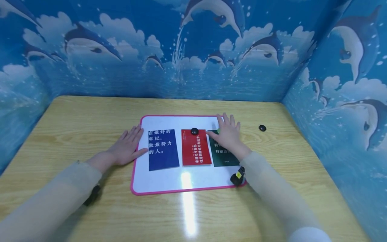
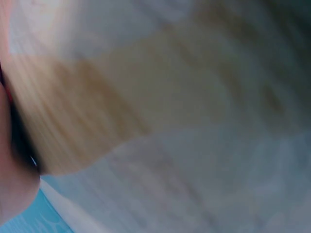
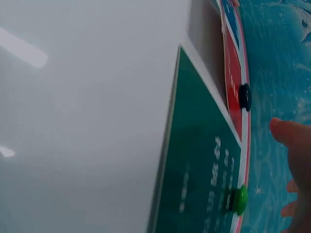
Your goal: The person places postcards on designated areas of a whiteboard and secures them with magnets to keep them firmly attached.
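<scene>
A whiteboard [image 1: 163, 181] with a pink rim lies on the wooden table. On it are a blue card [image 1: 163, 159], a red card [image 1: 188, 151] and a green card [image 1: 225, 161], all with white writing. A black round magnet [image 1: 195, 131] sits at the red card's top; a green magnet [image 3: 240, 200] sits at the green card's top edge. My left hand [image 1: 128, 146] rests at the board's left edge, fingers straight, thumb over the rim. My right hand [image 1: 228, 134], fingers spread, is over the green card's upper part and partly hides it; whether it touches is unclear.
Another black round magnet [image 1: 262, 128] lies on the table [image 1: 90, 111] to the board's right. Dolphin-print sheets [image 1: 169, 80] stand behind and at the sides. A black wrist device [image 1: 237, 177] hangs by the right cuff. The left wrist view is mostly blurred.
</scene>
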### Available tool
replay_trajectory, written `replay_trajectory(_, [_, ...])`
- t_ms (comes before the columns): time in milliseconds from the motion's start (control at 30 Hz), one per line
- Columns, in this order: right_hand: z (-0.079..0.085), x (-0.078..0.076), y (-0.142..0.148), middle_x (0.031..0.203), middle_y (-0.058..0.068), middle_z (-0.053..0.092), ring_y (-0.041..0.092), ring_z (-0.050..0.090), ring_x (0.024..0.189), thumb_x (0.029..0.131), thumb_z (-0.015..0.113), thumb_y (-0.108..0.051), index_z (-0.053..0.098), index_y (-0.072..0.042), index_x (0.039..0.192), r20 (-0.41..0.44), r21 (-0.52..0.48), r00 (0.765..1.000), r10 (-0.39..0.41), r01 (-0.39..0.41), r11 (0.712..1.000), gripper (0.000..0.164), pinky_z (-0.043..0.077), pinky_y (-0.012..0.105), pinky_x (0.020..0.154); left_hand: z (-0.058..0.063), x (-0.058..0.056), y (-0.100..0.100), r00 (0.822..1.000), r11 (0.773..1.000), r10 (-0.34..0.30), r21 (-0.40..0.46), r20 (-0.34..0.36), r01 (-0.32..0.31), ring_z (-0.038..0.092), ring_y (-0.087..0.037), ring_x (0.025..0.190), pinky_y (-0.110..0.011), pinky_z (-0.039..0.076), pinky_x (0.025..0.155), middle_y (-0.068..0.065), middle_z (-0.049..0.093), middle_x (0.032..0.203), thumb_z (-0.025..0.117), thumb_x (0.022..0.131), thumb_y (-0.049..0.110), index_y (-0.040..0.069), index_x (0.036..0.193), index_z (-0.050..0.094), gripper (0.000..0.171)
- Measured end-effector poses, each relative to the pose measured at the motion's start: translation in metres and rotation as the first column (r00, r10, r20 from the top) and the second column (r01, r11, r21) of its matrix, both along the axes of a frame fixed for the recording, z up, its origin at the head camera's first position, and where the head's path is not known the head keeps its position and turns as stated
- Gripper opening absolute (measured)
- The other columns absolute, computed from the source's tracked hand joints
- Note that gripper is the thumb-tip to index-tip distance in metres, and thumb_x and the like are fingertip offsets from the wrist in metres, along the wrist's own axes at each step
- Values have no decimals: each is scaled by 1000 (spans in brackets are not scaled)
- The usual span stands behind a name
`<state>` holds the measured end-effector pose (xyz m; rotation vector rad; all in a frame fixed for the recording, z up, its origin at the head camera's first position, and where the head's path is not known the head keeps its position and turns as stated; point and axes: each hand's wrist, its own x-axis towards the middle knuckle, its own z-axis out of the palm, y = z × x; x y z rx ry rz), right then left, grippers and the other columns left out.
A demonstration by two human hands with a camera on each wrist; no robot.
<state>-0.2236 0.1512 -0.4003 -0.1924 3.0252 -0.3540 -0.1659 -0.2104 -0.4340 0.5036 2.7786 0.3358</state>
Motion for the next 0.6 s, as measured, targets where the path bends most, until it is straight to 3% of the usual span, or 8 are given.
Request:
replay_trajectory(300, [-2, -10, 45, 155, 24, 11, 48, 3, 141, 87, 53, -55, 15, -7, 150, -6, 45, 996, -91, 91, 995, 88, 4, 70, 108, 0, -1, 1, 1000, 1000, -5, -1, -2, 5, -7, -39, 144, -55, -4, 116, -20, -9, 156, 28, 95, 60, -1, 149, -2, 87])
replay_trajectory(600, [-2, -15, 98, 152, 30, 9, 54, 1, 138, 89, 51, -51, 12, -1, 149, 0, 28, 973, -229, 229, 973, 87, 3, 73, 105, -1, -1, 0, 1000, 1000, -2, -3, -1, 2, -8, -39, 144, -55, -4, 116, -20, -10, 156, 27, 94, 61, 0, 149, -2, 87])
